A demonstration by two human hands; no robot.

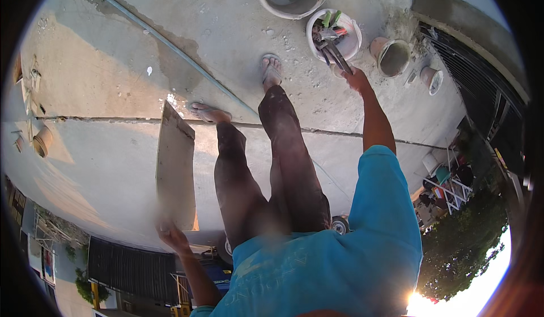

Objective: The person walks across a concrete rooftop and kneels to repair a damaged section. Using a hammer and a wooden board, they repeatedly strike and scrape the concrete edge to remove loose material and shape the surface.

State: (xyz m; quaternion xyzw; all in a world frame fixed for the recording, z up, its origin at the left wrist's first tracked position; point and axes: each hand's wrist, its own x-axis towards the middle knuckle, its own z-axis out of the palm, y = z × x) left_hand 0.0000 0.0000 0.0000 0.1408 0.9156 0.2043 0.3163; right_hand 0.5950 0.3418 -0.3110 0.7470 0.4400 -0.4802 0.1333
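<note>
My left hand grips the lower end of a long, flat grey board that hangs beside my left leg; a blurred patch in the picture softens the fingers. My right hand, arm stretched forward, is closed on a long dark metal tool whose far end is at a white bucket of assorted tools, some with green handles. I cannot make out exactly which tool it is, or whether it rests inside the bucket.
A wide tub with grey material stands beyond the tool bucket; buckets stand to its right. A hose crosses the concrete floor. A pot is at far left, a dark gate at right.
</note>
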